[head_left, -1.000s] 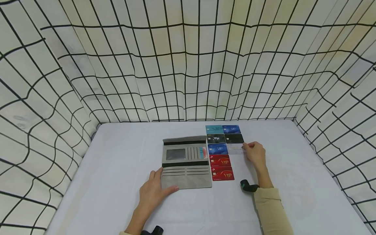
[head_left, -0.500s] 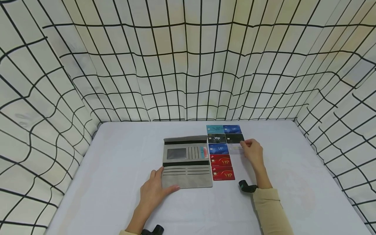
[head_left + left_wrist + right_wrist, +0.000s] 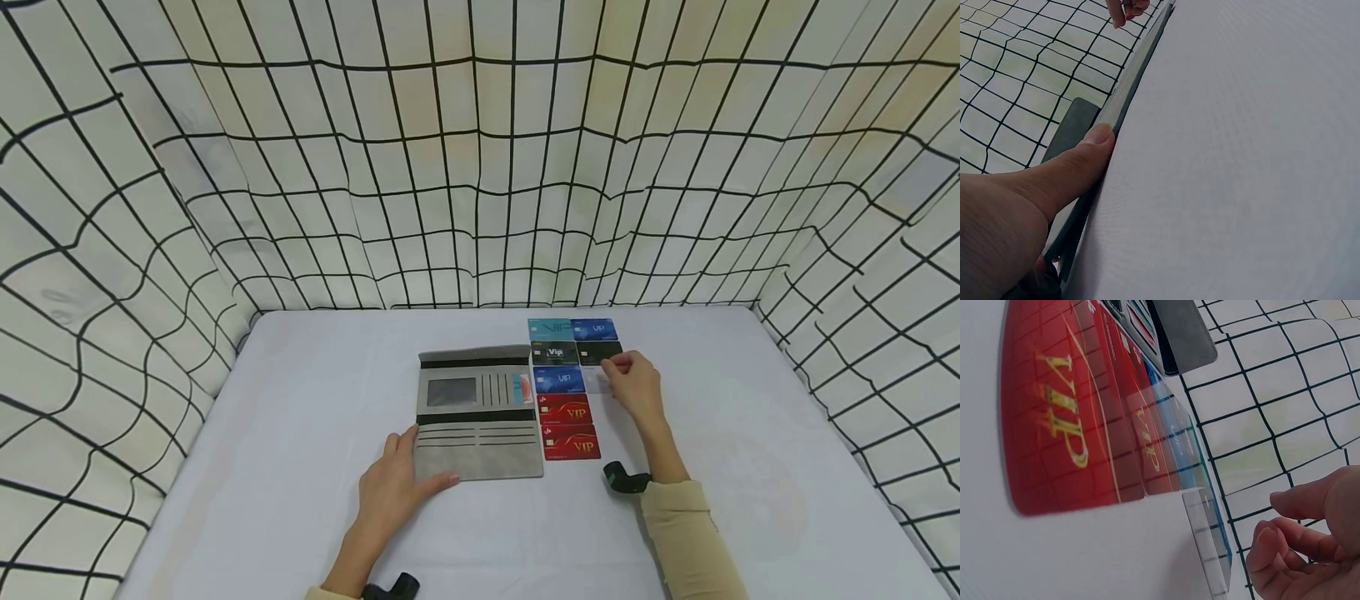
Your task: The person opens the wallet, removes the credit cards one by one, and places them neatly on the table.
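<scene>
A grey open wallet (image 3: 477, 462) lies on the white table, showing card slots and a clear window. My left hand (image 3: 388, 492) holds its lower left corner, fingers at the left side; the thumb (image 3: 1082, 159) lies over the near edge. Right of the wallet several VIP cards lie in two columns, among them a red card (image 3: 572, 442), a blue card (image 3: 559, 380) and a black card (image 3: 591, 353). My right hand (image 3: 636, 385) is over a clear card (image 3: 1207, 540) below the black one. In the right wrist view its thumb and loosely bent fingers are apart, with nothing between them.
A teal card (image 3: 551, 329) and another blue card (image 3: 592, 329) top the columns. Another red card (image 3: 564, 409) lies above the lowest one. Black netting (image 3: 480, 187) over white cloth surrounds the table (image 3: 285, 433) at the back and sides.
My right hand has shifted left over the clear card, and its fingertips have come away from that card's right edge. My left hand and the wallet stay in place.
</scene>
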{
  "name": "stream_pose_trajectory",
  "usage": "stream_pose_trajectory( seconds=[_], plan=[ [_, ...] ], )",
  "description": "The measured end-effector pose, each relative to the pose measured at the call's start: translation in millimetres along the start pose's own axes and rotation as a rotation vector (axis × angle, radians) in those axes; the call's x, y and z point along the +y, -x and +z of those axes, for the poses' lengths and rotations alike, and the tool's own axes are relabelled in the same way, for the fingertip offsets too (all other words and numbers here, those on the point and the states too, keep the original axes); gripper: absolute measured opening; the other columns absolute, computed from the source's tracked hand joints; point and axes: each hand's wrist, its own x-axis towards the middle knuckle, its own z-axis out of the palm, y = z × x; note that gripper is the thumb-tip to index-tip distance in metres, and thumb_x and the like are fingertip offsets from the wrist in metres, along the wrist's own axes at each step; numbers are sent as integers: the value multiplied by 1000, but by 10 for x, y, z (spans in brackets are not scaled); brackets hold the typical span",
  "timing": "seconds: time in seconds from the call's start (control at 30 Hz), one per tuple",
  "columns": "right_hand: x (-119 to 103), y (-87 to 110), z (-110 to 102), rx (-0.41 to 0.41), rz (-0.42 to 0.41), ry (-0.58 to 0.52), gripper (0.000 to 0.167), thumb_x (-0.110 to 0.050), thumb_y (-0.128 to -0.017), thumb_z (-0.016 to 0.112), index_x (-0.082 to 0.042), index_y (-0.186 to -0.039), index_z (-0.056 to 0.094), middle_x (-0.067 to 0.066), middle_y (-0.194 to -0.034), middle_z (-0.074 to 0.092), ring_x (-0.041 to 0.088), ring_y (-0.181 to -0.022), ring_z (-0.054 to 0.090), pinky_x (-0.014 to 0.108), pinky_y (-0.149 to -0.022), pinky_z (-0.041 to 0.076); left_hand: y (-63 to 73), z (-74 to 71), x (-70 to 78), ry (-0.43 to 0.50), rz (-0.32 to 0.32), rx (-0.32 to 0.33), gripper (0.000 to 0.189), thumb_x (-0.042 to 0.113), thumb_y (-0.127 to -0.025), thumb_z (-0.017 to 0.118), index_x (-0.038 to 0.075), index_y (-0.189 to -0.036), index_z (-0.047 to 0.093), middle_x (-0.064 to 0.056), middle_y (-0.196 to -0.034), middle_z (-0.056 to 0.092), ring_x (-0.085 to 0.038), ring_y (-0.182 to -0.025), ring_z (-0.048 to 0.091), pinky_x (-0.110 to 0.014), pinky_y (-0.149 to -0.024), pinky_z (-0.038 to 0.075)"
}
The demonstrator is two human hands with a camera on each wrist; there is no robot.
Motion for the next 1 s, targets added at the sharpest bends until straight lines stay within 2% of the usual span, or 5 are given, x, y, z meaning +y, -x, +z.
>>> stream_pose_trajectory(
  seconds=[0.27,1.0],
  plan=[
    [-45,14,51,-22,-17,-1,35,-26,-97,65,1,-118,59,18,-101,62,20,-74,62,25,-67,54,1,0,1,8,-5,1,106,62,-66,85,1,-144,49,-13,-107,57,-17,-62,51,-31,-54,40],
    [-202,93,202,-63,-100,8,32,-23,-96,67,2,-116,60,18,-97,64,20,-73,62,27,-67,56,9,-20,12,-2,-19,-1,106,63,-65,85,1,-143,49,-12,-106,56,-17,-63,50,-32,-54,41]
  ],
)
